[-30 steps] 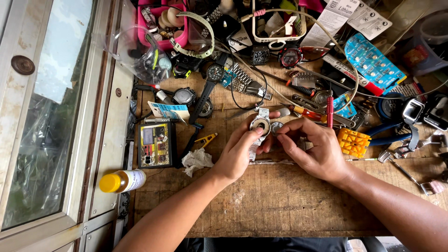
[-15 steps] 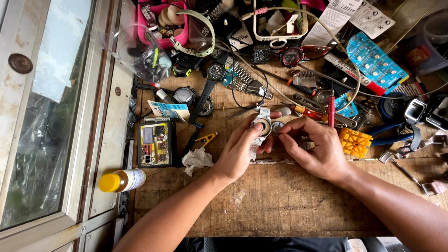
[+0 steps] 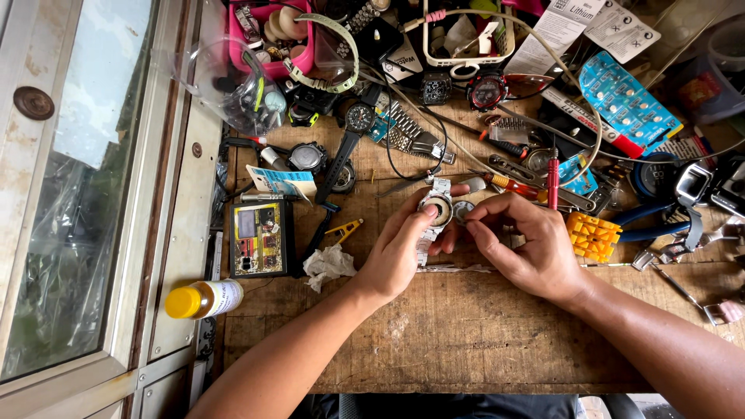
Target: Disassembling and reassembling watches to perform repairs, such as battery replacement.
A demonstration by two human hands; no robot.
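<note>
Silver watch [image 3: 434, 208], face down, back open, round inside showing, held just above the wooden bench [image 3: 466, 334] near the middle. Left hand [image 3: 400, 252] closed around it, thumb and fingers clamped on the case and on the metal band hanging below. Right hand [image 3: 524, 244] close beside, fingertips [image 3: 475, 223] pinched together on a small round metal piece [image 3: 463, 211], likely the back cover, touching or almost touching the watch edge; hard to tell which. So far, by the look of it: back cover off, inside bare. Left to do, at a guess: work on the inside, then cover back on and pressed shut. Further out, on the right: an orange plastic block [image 3: 594, 235], a red-handled screwdriver [image 3: 552, 178], blue-handled pliers [image 3: 648, 221]. On the left: a crumpled bit of tissue [image 3: 328, 264], a small yellow tool [image 3: 345, 230], a dark box with a little screen [image 3: 260, 239], a bottle with a yellow cap [image 3: 203, 299]. Farther up: more watches, a blue card of small round batteries [image 3: 625, 101], a pink tray [image 3: 268, 35], a white basket [image 3: 466, 35], all well apart from the hands.
</note>
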